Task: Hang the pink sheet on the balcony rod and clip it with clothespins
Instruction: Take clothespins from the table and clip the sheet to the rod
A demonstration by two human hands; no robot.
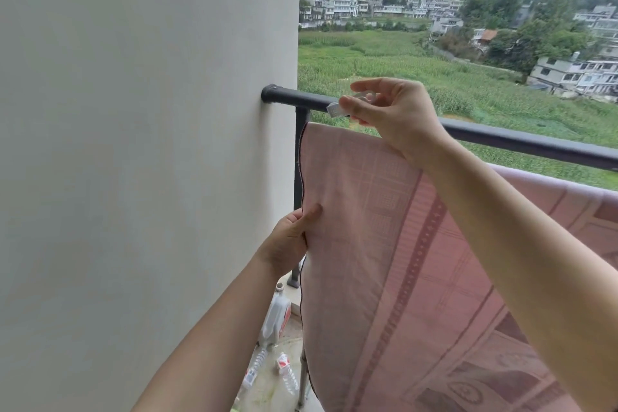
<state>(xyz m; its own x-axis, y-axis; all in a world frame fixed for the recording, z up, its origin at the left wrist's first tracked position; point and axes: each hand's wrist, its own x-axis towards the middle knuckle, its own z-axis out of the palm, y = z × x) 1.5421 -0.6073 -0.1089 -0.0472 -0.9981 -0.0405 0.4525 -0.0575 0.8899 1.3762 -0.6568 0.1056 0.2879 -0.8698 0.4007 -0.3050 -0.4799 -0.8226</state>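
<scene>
Forearms (pixel 200 344) fill my near view. Pink sheet (pixel 401 244) drapes along the balcony rod (pixel 518 140), its left edge near the wall (pixel 133 144). My left grip (pixel 287 241) pinches that edge, thumb in front, likely to keep it taut. My right grip (pixel 391 110) pinches a white clothespin (pixel 337 107) just above the fold, ready to clip.

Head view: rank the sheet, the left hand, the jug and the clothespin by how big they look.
1. sheet
2. left hand
3. jug, looks smaller than the hand, but it stands farther from the camera, so their true order is unsure
4. clothespin
</scene>
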